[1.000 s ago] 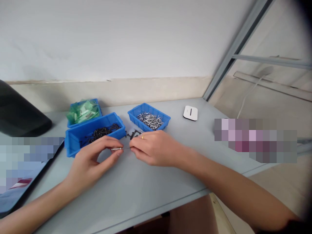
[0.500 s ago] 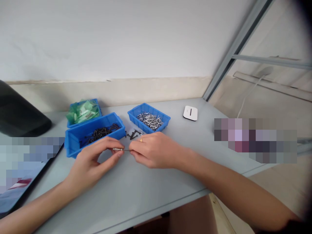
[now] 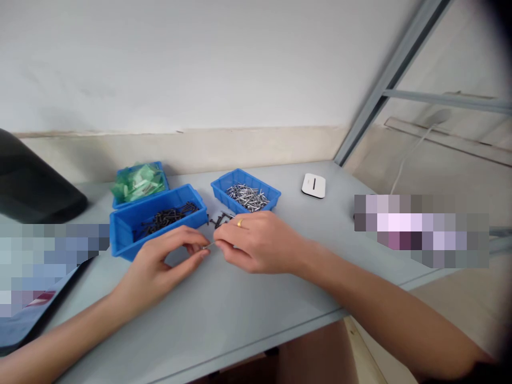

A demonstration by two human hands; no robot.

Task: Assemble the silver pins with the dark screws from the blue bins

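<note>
Above the grey table, my left hand point(image 3: 164, 264) pinches a small thin metal piece point(image 3: 208, 246) between thumb and fingertips. My right hand point(image 3: 258, 242), with a ring on one finger, pinches the other end of that thin piece; the fingers hide much of it. Just behind my fingertips lie several loose dark screws point(image 3: 219, 218). A blue bin point(image 3: 124, 237) with dark screws stands behind my left hand. Another blue bin point(image 3: 224, 198) with silver metal pins is behind my right hand.
A third blue bin point(image 3: 163, 169) holds green plastic bags point(image 3: 140, 182) at the back left. A white square device point(image 3: 314, 186) lies at the back right. A dark cylinder point(image 3: 36, 181) and a blurred screen point(image 3: 44, 277) are at the left. A metal frame point(image 3: 376, 101) rises on the right.
The silver piece between my left fingertips shows less than before. My right hand has risen slightly and covers more of the loose screws. The view has shifted a little.
</note>
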